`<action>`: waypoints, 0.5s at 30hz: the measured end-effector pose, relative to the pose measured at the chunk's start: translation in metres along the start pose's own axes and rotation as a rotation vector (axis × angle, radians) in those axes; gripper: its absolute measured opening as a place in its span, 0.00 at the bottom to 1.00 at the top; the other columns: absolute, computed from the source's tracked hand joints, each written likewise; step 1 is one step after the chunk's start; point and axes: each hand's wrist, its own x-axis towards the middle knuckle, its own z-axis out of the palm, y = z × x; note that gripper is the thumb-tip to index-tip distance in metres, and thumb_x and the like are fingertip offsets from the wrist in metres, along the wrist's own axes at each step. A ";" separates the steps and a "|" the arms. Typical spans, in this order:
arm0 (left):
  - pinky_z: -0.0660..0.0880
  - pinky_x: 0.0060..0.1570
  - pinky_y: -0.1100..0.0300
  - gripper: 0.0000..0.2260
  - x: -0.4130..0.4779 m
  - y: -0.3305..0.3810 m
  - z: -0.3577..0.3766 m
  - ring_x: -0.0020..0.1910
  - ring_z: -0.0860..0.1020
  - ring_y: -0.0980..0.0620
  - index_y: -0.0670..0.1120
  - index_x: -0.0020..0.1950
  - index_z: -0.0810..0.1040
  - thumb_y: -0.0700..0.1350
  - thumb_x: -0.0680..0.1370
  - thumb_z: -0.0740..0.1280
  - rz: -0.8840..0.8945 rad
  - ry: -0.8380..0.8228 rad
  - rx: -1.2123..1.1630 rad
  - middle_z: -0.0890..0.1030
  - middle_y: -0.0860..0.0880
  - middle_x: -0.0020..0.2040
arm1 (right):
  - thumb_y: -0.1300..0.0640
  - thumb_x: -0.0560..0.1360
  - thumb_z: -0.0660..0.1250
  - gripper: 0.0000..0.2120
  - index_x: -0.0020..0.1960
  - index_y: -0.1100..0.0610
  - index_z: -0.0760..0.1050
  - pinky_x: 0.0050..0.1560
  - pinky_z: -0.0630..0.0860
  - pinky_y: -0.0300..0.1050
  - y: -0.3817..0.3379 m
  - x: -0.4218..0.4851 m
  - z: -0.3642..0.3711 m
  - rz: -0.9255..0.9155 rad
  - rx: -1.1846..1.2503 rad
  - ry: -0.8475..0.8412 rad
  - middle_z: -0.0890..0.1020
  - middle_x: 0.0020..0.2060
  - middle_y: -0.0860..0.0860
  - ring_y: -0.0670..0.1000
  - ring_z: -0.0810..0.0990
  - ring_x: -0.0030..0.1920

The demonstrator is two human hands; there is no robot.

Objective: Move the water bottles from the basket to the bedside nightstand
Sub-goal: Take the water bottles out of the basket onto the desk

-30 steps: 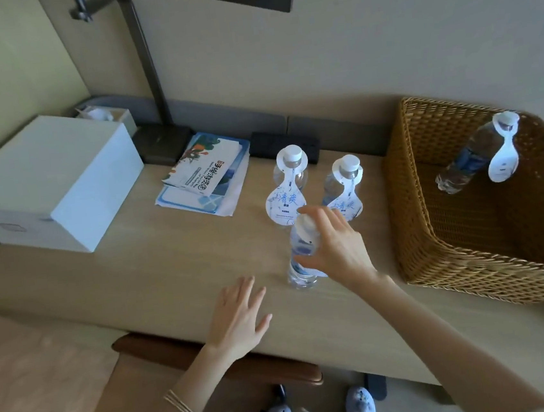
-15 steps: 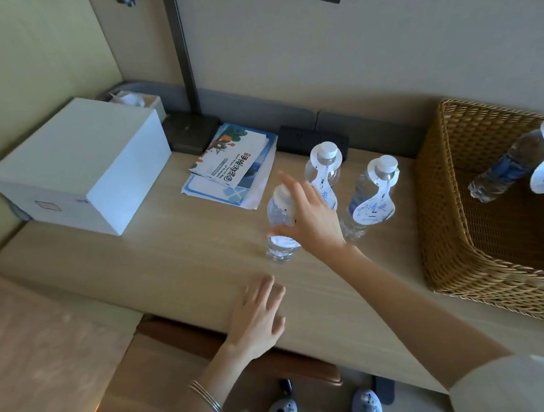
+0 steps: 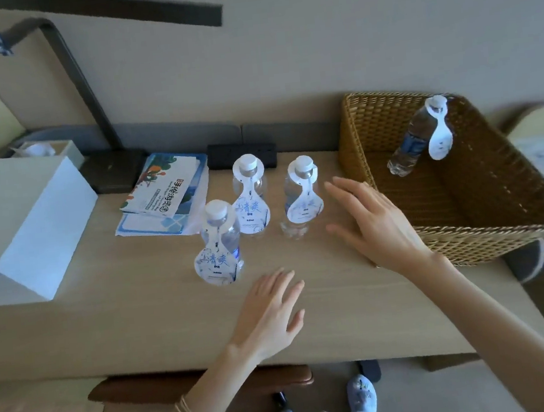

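Note:
Three clear water bottles with white neck tags stand upright on the wooden nightstand [image 3: 124,315]: a front one [image 3: 219,245], a back one [image 3: 250,196] and a right one [image 3: 301,197]. A fourth bottle [image 3: 416,138] leans against the inner wall of the wicker basket [image 3: 488,236] at the right. My right hand [image 3: 373,225] hovers with spread fingers between the right bottle and the basket, holding nothing. My left hand [image 3: 272,313] lies flat on the nightstand near its front edge, fingers straight.
A white box [image 3: 21,225] stands at the left, with a tissue holder [image 3: 43,151] behind it. A lamp base [image 3: 114,170] and arm, brochures [image 3: 165,190] and a black socket block [image 3: 241,153] line the back. A chair back [image 3: 198,383] sits under the front edge.
My right hand has let go of the front bottle, left it standing on the nightstand, and moved right toward the basket. The left hand stays flat on the wood.

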 end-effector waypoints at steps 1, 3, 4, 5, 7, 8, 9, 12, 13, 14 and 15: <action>0.72 0.61 0.50 0.19 0.012 0.008 -0.005 0.63 0.74 0.45 0.46 0.62 0.77 0.52 0.74 0.66 0.031 0.011 -0.011 0.77 0.45 0.63 | 0.49 0.74 0.65 0.27 0.70 0.59 0.66 0.66 0.66 0.56 0.014 -0.011 -0.009 0.043 -0.050 0.014 0.72 0.66 0.58 0.58 0.73 0.64; 0.71 0.62 0.50 0.20 0.037 0.024 -0.011 0.65 0.72 0.45 0.46 0.64 0.76 0.53 0.75 0.63 0.086 0.038 -0.025 0.75 0.45 0.65 | 0.49 0.75 0.64 0.27 0.70 0.59 0.65 0.69 0.62 0.58 0.038 -0.035 -0.026 0.122 -0.152 0.046 0.71 0.67 0.58 0.58 0.71 0.66; 0.71 0.61 0.50 0.21 0.048 0.032 -0.013 0.66 0.71 0.45 0.46 0.65 0.74 0.53 0.75 0.61 0.108 0.045 -0.033 0.74 0.45 0.66 | 0.49 0.75 0.65 0.27 0.70 0.59 0.65 0.69 0.62 0.60 0.049 -0.047 -0.032 0.158 -0.191 0.063 0.70 0.67 0.58 0.58 0.70 0.67; 0.70 0.62 0.50 0.22 0.059 0.041 -0.015 0.67 0.69 0.45 0.46 0.67 0.73 0.54 0.76 0.60 0.129 0.055 -0.042 0.73 0.45 0.67 | 0.50 0.74 0.66 0.28 0.70 0.59 0.65 0.68 0.62 0.62 0.059 -0.060 -0.038 0.195 -0.221 0.074 0.70 0.67 0.59 0.58 0.69 0.68; 0.68 0.65 0.48 0.23 0.079 0.057 -0.015 0.69 0.67 0.45 0.47 0.69 0.71 0.55 0.77 0.57 0.171 0.075 -0.058 0.71 0.45 0.69 | 0.49 0.74 0.66 0.29 0.71 0.59 0.65 0.68 0.62 0.64 0.076 -0.084 -0.044 0.276 -0.265 0.069 0.69 0.68 0.59 0.58 0.67 0.69; 0.66 0.67 0.47 0.23 0.088 0.065 -0.015 0.70 0.67 0.45 0.47 0.69 0.70 0.55 0.77 0.56 0.190 0.081 -0.059 0.71 0.45 0.69 | 0.47 0.75 0.64 0.29 0.71 0.59 0.64 0.68 0.62 0.64 0.083 -0.094 -0.046 0.316 -0.277 0.060 0.68 0.69 0.60 0.58 0.66 0.69; 0.64 0.69 0.47 0.23 0.098 0.074 -0.015 0.70 0.66 0.45 0.47 0.70 0.70 0.56 0.78 0.56 0.207 0.088 -0.057 0.70 0.45 0.70 | 0.46 0.76 0.62 0.29 0.72 0.58 0.64 0.68 0.62 0.65 0.090 -0.103 -0.048 0.353 -0.283 0.048 0.68 0.69 0.60 0.58 0.66 0.70; 0.61 0.70 0.46 0.24 0.126 0.097 -0.010 0.70 0.66 0.45 0.47 0.71 0.69 0.57 0.78 0.55 0.233 0.094 -0.052 0.70 0.44 0.70 | 0.42 0.76 0.58 0.30 0.73 0.57 0.61 0.68 0.61 0.66 0.111 -0.122 -0.051 0.428 -0.290 -0.013 0.65 0.71 0.60 0.58 0.64 0.71; 0.61 0.70 0.46 0.24 0.135 0.104 -0.007 0.71 0.66 0.45 0.48 0.71 0.68 0.57 0.78 0.54 0.235 0.087 -0.049 0.70 0.44 0.70 | 0.43 0.76 0.58 0.30 0.74 0.56 0.60 0.68 0.60 0.66 0.119 -0.127 -0.052 0.441 -0.288 -0.034 0.64 0.71 0.60 0.58 0.63 0.71; 0.61 0.70 0.46 0.24 0.143 0.111 -0.004 0.71 0.65 0.45 0.48 0.71 0.68 0.57 0.78 0.54 0.236 0.078 -0.045 0.70 0.45 0.70 | 0.43 0.76 0.58 0.31 0.74 0.56 0.60 0.69 0.59 0.66 0.127 -0.130 -0.053 0.449 -0.286 -0.047 0.64 0.71 0.59 0.58 0.63 0.72; 0.61 0.70 0.46 0.24 0.152 0.118 0.000 0.71 0.65 0.45 0.48 0.72 0.67 0.58 0.79 0.54 0.236 0.068 -0.038 0.69 0.45 0.71 | 0.43 0.76 0.58 0.30 0.74 0.56 0.59 0.69 0.59 0.65 0.136 -0.132 -0.055 0.451 -0.284 -0.053 0.64 0.71 0.59 0.58 0.63 0.72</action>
